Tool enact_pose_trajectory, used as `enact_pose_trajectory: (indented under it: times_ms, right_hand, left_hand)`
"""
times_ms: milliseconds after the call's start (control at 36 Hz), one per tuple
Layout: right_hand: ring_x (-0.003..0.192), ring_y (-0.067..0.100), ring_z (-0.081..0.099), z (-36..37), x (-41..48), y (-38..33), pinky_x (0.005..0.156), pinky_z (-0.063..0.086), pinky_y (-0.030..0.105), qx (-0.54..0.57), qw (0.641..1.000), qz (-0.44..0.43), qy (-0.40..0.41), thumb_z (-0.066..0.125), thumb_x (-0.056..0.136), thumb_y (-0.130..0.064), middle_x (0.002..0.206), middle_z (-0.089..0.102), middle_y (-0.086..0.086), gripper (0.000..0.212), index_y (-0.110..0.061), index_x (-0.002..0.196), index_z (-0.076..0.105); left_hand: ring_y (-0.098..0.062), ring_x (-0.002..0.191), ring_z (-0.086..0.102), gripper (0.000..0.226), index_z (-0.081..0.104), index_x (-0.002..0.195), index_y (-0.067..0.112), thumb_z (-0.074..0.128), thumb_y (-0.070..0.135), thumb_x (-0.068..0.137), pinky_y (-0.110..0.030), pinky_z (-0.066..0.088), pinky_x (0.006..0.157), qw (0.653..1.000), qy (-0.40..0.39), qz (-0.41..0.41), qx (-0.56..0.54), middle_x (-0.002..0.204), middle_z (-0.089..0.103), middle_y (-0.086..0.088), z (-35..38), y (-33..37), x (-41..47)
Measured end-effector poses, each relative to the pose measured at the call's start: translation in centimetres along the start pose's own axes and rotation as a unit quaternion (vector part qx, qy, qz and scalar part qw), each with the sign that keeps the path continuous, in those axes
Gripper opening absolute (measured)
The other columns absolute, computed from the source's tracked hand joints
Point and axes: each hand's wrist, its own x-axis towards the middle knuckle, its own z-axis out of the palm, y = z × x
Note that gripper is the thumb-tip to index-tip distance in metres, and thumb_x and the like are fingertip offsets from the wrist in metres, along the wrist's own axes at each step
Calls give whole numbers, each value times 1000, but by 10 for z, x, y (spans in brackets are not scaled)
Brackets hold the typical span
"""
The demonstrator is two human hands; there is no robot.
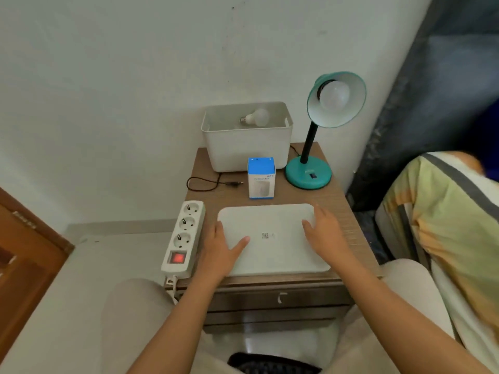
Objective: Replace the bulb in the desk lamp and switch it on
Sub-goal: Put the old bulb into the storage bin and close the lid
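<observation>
Both hands flat and open on a white lid (272, 238) lying at the front edge of a small wooden nightstand (337, 209); nothing clamped. Left hand (221, 247) spread over the lid's left edge, thumb pointing inward across the surface. Right hand (324, 233) resting on the lid's right side, fingertips near its far right corner. Hands well apart, with a small printed code (266, 235) on the lid between them.

Along the left edge, a white power strip (183, 236) with its red switch (177, 258) lit, partly overhanging the side. At the back left corner, an open white bin (248, 147) against the wall, holding a loose bulb (256, 117) lying on its side. Just in front of the bin, a blue and white bulb box (261, 178) standing upright. Left of the box, a black cord with its plug (235, 183) lying unplugged on the bare wood.

At the back right corner, a teal desk lamp (309, 172), shade tilted toward the camera, with a white bulb (334, 95) in the socket, unlit.

Little bare wood: a narrow strip between lid and box, another along the right edge. To the right, bedding (442, 211) close beside the nightstand.
</observation>
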Motion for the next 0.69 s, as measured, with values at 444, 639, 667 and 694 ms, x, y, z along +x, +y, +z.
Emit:
enact_pose_trajectory:
  times_ms: [444, 639, 667, 694]
  right_hand:
    - [140, 30, 28, 36, -22, 32, 116, 19, 35, 33, 998, -6, 55, 44, 95, -23, 150, 32, 18, 55, -2, 143, 27]
    - [141, 29, 27, 31, -30, 28, 116, 19, 35, 78, 995, 13, 61, 46, 95, -21, 152, 31, 16, 55, -3, 143, 26]
    - [141, 29, 28, 30, -31, 27, 116, 19, 36, 85, 994, 14, 64, 46, 95, -21, 152, 31, 15, 55, -3, 143, 27]
    - [141, 28, 28, 28, -33, 26, 116, 20, 36, 90, 994, 13, 68, 46, 95, -21, 152, 31, 15, 55, -4, 144, 27]
  left_hand:
    - [-21, 144, 15, 92, 15, 147, 9, 61, 53, 80, -33, 18, 114, 996, 80, -9, -26, 156, 16, -6, 23, -4, -9]
    - [-19, 143, 17, 94, 16, 148, 11, 66, 51, 78, -32, 22, 112, 995, 79, -17, -55, 157, 16, -2, 17, 0, -13]
    - [-19, 143, 18, 94, 16, 148, 11, 66, 51, 78, -32, 22, 112, 995, 78, -17, -58, 157, 16, -1, 15, 1, -15]
    - [-19, 143, 18, 95, 15, 148, 12, 66, 50, 78, -32, 22, 112, 995, 77, -15, -62, 157, 16, -1, 12, 3, -17]
